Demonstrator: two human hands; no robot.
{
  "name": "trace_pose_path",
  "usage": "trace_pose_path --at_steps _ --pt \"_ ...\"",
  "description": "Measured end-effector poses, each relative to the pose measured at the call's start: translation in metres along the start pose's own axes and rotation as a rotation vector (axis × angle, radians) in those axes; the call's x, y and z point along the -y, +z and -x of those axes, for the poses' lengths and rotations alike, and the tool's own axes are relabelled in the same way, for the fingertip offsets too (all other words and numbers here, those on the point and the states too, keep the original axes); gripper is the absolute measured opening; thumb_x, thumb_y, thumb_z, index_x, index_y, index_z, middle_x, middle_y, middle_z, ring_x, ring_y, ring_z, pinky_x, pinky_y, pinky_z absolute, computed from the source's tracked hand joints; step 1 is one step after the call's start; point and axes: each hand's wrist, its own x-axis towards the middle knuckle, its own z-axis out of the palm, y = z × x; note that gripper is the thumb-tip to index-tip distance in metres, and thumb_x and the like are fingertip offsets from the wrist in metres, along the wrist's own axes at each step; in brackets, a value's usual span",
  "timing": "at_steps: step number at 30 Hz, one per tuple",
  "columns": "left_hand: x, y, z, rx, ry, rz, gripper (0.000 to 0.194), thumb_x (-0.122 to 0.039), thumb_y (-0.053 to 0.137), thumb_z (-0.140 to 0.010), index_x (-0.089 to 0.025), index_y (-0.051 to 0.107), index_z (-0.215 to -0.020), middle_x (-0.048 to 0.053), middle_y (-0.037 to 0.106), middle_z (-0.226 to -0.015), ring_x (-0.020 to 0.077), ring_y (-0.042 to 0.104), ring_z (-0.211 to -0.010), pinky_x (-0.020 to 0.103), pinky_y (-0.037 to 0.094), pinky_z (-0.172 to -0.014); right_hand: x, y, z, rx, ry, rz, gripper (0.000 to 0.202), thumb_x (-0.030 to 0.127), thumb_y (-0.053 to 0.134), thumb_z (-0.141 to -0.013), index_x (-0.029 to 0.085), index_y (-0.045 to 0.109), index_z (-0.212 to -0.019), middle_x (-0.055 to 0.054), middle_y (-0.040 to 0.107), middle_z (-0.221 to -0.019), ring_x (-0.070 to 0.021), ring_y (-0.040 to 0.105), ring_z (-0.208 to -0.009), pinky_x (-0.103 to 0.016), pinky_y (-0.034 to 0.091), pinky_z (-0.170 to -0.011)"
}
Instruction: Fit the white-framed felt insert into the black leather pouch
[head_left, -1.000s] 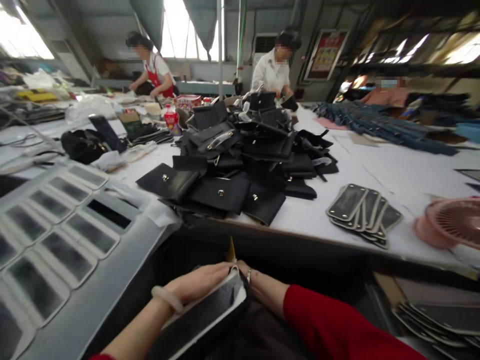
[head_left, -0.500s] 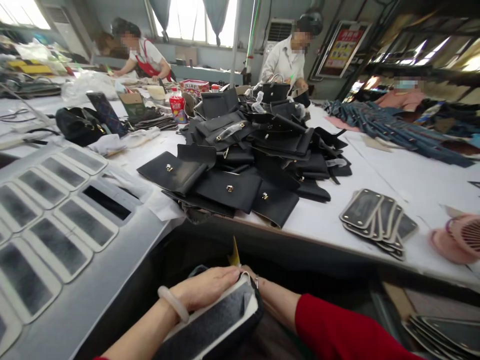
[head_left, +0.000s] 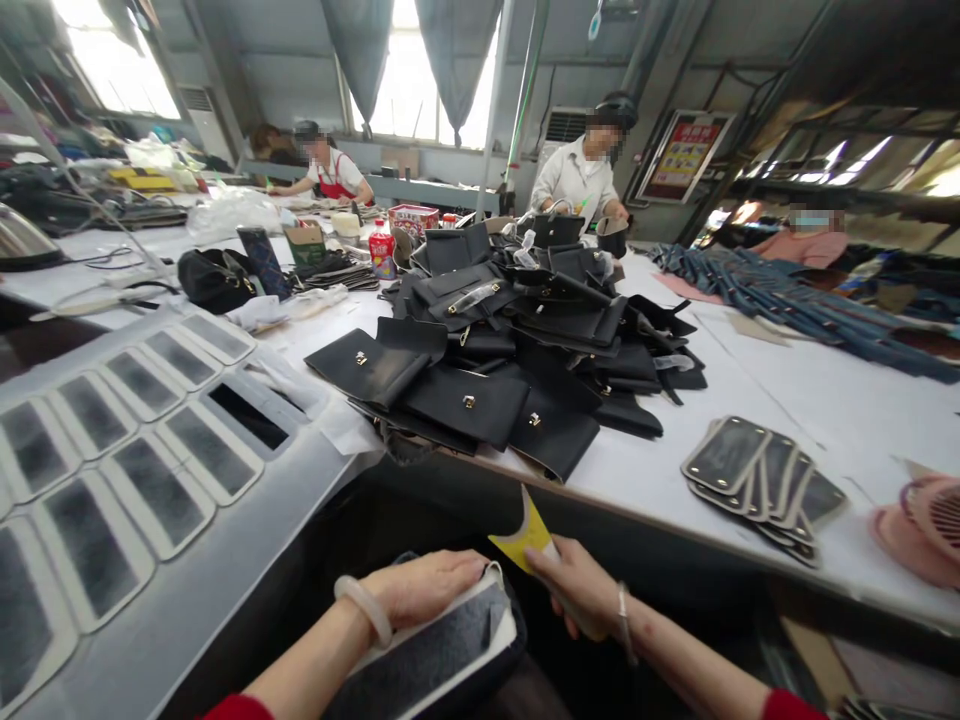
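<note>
In front of me is a black bag part [head_left: 431, 655], with a dark panel edged in white facing up. Along its far edge lies my left hand [head_left: 427, 590], fingers together and hooked over the rim, gripping it; the thumb is hidden. My right hand [head_left: 581, 590] is closed around a yellow scraper [head_left: 525, 540] with a notched, concave end pointing up and left. It is held just beyond the bag part's right corner, apart from it. Beyond both hands, a heap of black leather bag pieces [head_left: 465, 400] with metal clasps covers the table's near edge.
White-edged dark panels [head_left: 139, 485] lie in rows on a grey board [head_left: 247, 540] at left. Stacked riveted panels [head_left: 750, 470] and a pink fan [head_left: 919, 530] are at right on the white table [head_left: 772, 370]. Several co-workers stand or sit beyond.
My right hand has come out from behind the bag part to the right, bringing the yellow scraper up into view. My left hand stays on the bag part. The view has tilted up slightly.
</note>
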Motion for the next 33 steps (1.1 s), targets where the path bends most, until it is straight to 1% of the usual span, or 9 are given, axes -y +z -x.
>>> trace_pose_path --at_steps 3,8,12,16,20,24,27,31,33 --pt "0.000 0.001 -0.001 -0.005 -0.008 -0.016 0.054 -0.049 0.026 -0.099 -0.018 0.063 -0.122 0.011 0.064 -0.127 0.0267 0.059 -0.115 0.039 0.040 -0.104 -0.002 -0.028 0.020 0.187 0.033 -0.008 0.062 0.078 0.026 -0.083 0.021 0.048 -0.092 0.005 0.047 -0.046 -0.0147 0.049 -0.035 -0.024 0.046 -0.036" --pt "0.004 0.000 -0.005 0.000 0.010 -0.031 0.050 -0.048 0.031 -0.098 -0.018 0.064 -0.122 0.011 0.063 -0.130 0.0253 0.056 -0.120 0.035 0.036 -0.107 0.028 -0.047 0.018 0.431 -0.077 0.128 0.049 0.065 0.058 -0.071 0.018 0.058 -0.083 -0.001 0.060 -0.063 -0.0142 0.057 -0.050 -0.024 0.048 -0.045" --pt "0.005 -0.001 -0.006 -0.024 -0.019 0.002 0.048 -0.046 0.035 -0.098 -0.018 0.063 -0.125 0.011 0.060 -0.134 0.0248 0.051 -0.126 0.034 0.031 -0.111 0.060 -0.053 0.000 0.201 -0.286 0.425 0.031 0.047 0.064 -0.078 0.016 0.063 -0.078 -0.002 0.065 -0.071 -0.0152 0.059 -0.065 -0.023 0.039 -0.054" --pt "0.007 0.003 -0.004 -0.125 -0.109 0.090 0.057 -0.045 0.041 -0.095 -0.016 0.041 -0.144 0.010 0.063 -0.128 0.0236 0.055 -0.118 0.035 0.037 -0.106 0.085 -0.053 -0.012 -0.070 -0.435 0.745 0.049 0.051 0.046 -0.092 0.014 0.069 -0.069 -0.012 0.071 -0.073 -0.0255 0.065 -0.073 -0.032 0.037 -0.063" --pt "0.013 0.010 -0.003 -0.205 -0.241 0.332 0.091 -0.048 0.051 -0.090 -0.013 -0.001 -0.154 0.000 0.064 -0.089 0.0176 0.059 -0.085 0.030 0.045 -0.084 0.099 -0.051 -0.018 -0.116 -0.555 0.949 0.055 0.054 0.041 -0.095 0.015 0.073 -0.072 -0.015 0.074 -0.076 -0.0266 0.069 -0.070 -0.032 0.037 -0.059" --pt "0.021 0.014 -0.004 -0.219 -0.237 0.444 0.103 -0.051 0.055 -0.087 -0.017 -0.018 -0.151 -0.004 0.057 -0.079 0.0147 0.053 -0.071 0.027 0.042 -0.071 0.100 -0.050 -0.016 -0.126 -0.626 1.052 0.056 0.054 0.040 -0.096 0.017 0.075 -0.073 -0.013 0.074 -0.072 -0.0236 0.070 -0.065 -0.029 0.036 -0.054" --pt "0.022 0.012 -0.004 -0.207 -0.213 0.408 0.097 -0.052 0.055 -0.088 -0.021 -0.010 -0.153 -0.001 0.063 -0.084 0.0161 0.056 -0.072 0.028 0.043 -0.068 0.096 -0.046 -0.014 -0.123 -0.668 1.087 0.056 0.053 0.038 -0.097 0.018 0.076 -0.073 -0.012 0.074 -0.070 -0.0236 0.070 -0.064 -0.029 0.034 -0.051" --pt "0.010 0.006 -0.003 -0.171 -0.115 0.345 0.066 -0.047 0.053 -0.091 -0.024 0.032 -0.150 0.004 0.066 -0.116 0.0209 0.059 -0.106 0.030 0.043 -0.094 0.094 -0.041 -0.017 -0.123 -0.714 1.111 0.058 0.050 0.034 -0.099 0.018 0.076 -0.074 -0.012 0.074 -0.070 -0.0234 0.071 -0.063 -0.030 0.035 -0.051" --pt "0.002 0.004 -0.003 -0.160 -0.078 0.303 0.052 -0.045 0.050 -0.093 -0.023 0.049 -0.140 0.004 0.068 -0.114 0.0212 0.059 -0.108 0.029 0.041 -0.099 0.096 -0.041 -0.020 -0.111 -0.732 1.125 0.057 0.049 0.034 -0.099 0.018 0.075 -0.075 -0.012 0.074 -0.070 -0.0231 0.071 -0.064 -0.030 0.037 -0.053"
